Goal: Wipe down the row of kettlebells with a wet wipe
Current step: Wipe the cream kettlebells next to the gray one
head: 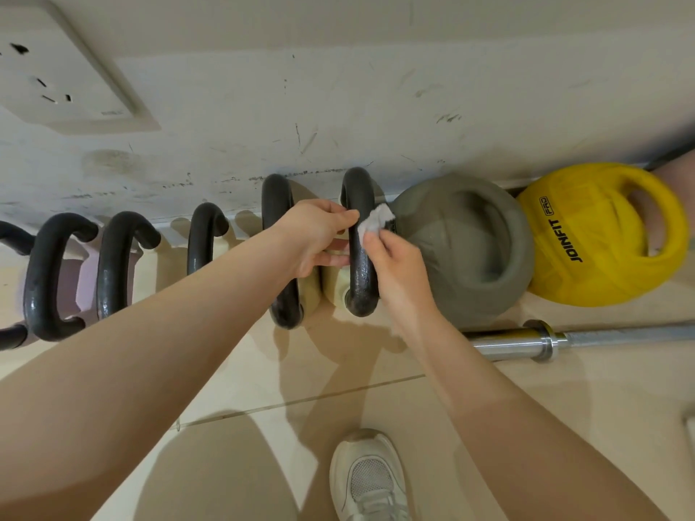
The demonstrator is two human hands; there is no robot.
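Your left hand (319, 235) steadies the black handle (360, 242); your right hand (391, 257) pinches the wet wipe (374, 221) there, mid-wipe — next, probably rub down its length.

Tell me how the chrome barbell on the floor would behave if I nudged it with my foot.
The chrome barbell is a round steel shaft lying flat on smooth tile, so it would probably roll rather than slide. It looks solid, likely heavy and stiff. The grey kettlebell just beyond it would probably stop a roll toward the wall.

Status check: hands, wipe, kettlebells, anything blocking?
Right hand pinching wet wipe against black kettlebell handle. Left hand steadying that handle. Barbell on floor beside the row, not blocking.
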